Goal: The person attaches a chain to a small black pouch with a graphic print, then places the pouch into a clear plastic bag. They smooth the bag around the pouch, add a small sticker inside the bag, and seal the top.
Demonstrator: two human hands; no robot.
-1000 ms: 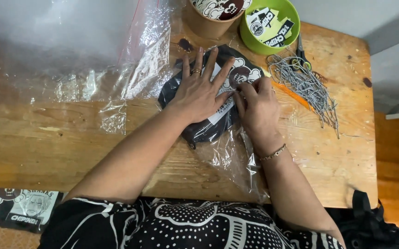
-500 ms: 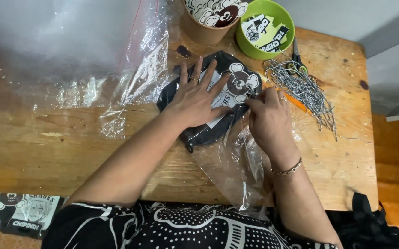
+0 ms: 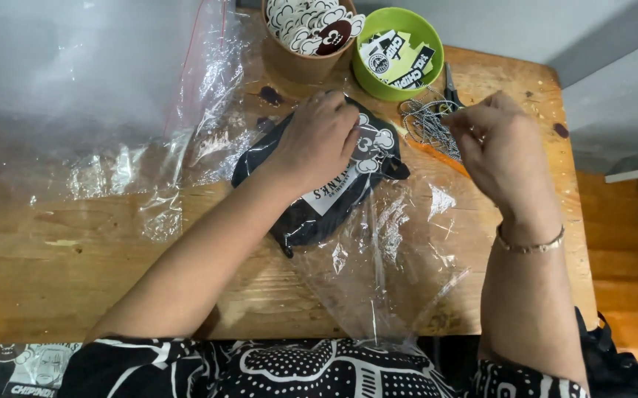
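Observation:
A black folded fabric piece (image 3: 319, 217) with a white label and a cartoon sticker lies half inside a clear plastic bag (image 3: 389, 273) on the wooden table (image 3: 75, 250). My left hand (image 3: 317, 140) presses down on the piece's upper end, fingers curled over its edge. My right hand (image 3: 497, 147) hovers to the right, raised above the table. Its fingers are pinched together beside a heap of silver ball chains (image 3: 424, 121). Whether a chain sits between the fingertips does not show.
A brown cup (image 3: 297, 68) of cartoon stickers and a green bowl (image 3: 375, 87) of printed cards stand at the table's far edge. Small scissors (image 3: 452, 79) lie by the chains. Crumpled clear plastic sheets (image 3: 112, 103) cover the left side. Another packed black piece (image 3: 16, 368) lies near my lap.
My right hand has left the black piece and risen to the right, toward the chains. My left hand has closed over the piece's upper end. The view has shifted closer.

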